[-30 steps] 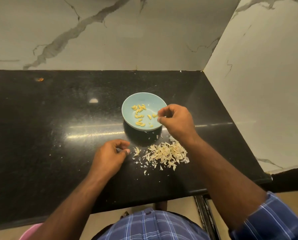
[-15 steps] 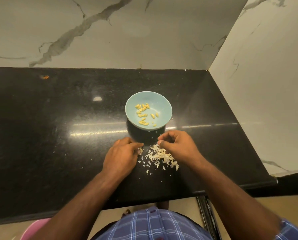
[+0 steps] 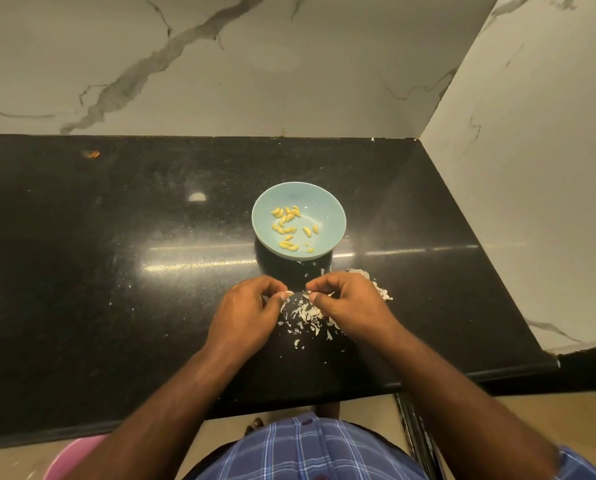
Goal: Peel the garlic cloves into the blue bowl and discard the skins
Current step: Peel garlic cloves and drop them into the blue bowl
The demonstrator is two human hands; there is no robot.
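The blue bowl (image 3: 338, 216) stands on the black counter and holds several peeled yellow garlic cloves (image 3: 286, 223). Just in front of it lies a loose pile of pale garlic skins (image 3: 303, 317). My left hand (image 3: 251, 313) rests at the pile's left edge, fingers curled and thumb against forefinger; whether anything is inside it is hidden. My right hand (image 3: 348, 303) lies over the right part of the pile, its fingertips pinched on a few pale skins. The two sets of fingertips nearly meet above the pile. No unpeeled clove shows.
The black counter (image 3: 116, 271) ends at a marble wall behind and on the right, and its front edge runs close to my body. A pink container (image 3: 71, 455) shows below the counter at the lower left. A small orange speck (image 3: 91, 154) lies far left.
My right hand came back from the bowl's rim down to the skin pile. My left hand slid right to the pile's left edge. Both now pinch at the skins.
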